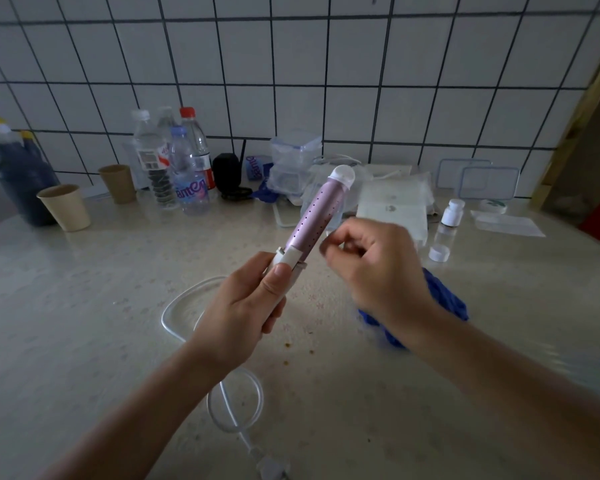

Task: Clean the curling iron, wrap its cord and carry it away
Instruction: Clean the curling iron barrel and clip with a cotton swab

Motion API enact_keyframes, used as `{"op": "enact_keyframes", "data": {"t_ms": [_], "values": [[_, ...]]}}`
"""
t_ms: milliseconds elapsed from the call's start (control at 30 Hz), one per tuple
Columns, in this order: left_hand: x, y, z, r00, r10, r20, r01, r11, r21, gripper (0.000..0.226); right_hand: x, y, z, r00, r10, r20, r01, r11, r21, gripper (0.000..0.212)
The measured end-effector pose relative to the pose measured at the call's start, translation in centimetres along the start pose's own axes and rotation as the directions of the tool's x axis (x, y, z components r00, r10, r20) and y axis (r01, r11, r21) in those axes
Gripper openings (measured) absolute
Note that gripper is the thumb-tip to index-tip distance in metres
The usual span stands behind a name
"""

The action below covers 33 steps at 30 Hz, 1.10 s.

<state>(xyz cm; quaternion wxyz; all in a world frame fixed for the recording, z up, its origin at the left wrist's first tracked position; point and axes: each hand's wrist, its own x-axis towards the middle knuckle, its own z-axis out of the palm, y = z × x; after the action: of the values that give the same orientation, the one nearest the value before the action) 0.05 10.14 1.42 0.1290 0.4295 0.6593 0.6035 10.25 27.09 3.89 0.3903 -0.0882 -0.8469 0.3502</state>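
Curling iron [305,233]: held above the worktop [84,306], handle enclosed in the left hand [243,306] grip, thumb on the clamp lever [291,255]. Right hand [371,268]: curled beside the barrel, blurred, contents indeterminate. Advice: steady the handle and wipe away from the grip. Blue cloth [444,299] part-hidden under the right wrist; cord [236,400] trails below the grip, its end cropped.

two paper cups [65,207] stand left of the water bottles [187,174], clear containers [293,157] and a pill bottle [452,213] to their right.
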Motion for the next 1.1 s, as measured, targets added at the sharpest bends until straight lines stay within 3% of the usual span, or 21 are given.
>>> {"op": "enact_keyframes", "data": {"t_ms": [100,267,467,733,867,1033,1100], "values": [[0.0,0.0,0.0,1.0,0.015,0.008,-0.015,1.0,0.01,0.043,0.2,0.1,0.0,1.0,-0.012,-0.006,0.012,1.0,-0.013,0.018],[-0.1,0.1,-0.1,0.999,0.033,0.015,-0.034,0.999,0.02,0.052,2.5,0.5,-2.8,0.989,0.023,-0.145,-0.02,1.0,0.02,0.017],[0.1,0.1,-0.1,1.0,0.011,-0.005,-0.011,1.0,-0.022,0.035,-0.4,-0.2,0.5,0.998,-0.021,0.056,0.022,1.0,-0.021,0.019],[-0.1,0.3,0.1,0.999,0.023,0.029,-0.024,1.0,0.018,0.041,1.3,0.2,-0.7,0.998,0.042,0.039,-0.049,0.979,0.199,0.018],[-0.2,0.0,0.1,0.999,0.005,0.035,-0.007,0.998,0.056,0.049,2.9,0.5,-2.5,0.987,0.139,-0.084,-0.104,0.938,0.33,0.014],[-0.1,0.1,0.1,1.0,0.006,0.022,-0.006,1.0,0.017,0.046,0.6,0.1,-0.2,0.995,0.055,0.086,-0.076,0.963,0.26,0.023],[0.0,0.1,0.1,1.0,0.006,0.021,-0.007,1.0,0.002,0.045,0.4,0.0,0.0,0.994,0.06,0.091,-0.082,0.962,0.26,0.022]]}}
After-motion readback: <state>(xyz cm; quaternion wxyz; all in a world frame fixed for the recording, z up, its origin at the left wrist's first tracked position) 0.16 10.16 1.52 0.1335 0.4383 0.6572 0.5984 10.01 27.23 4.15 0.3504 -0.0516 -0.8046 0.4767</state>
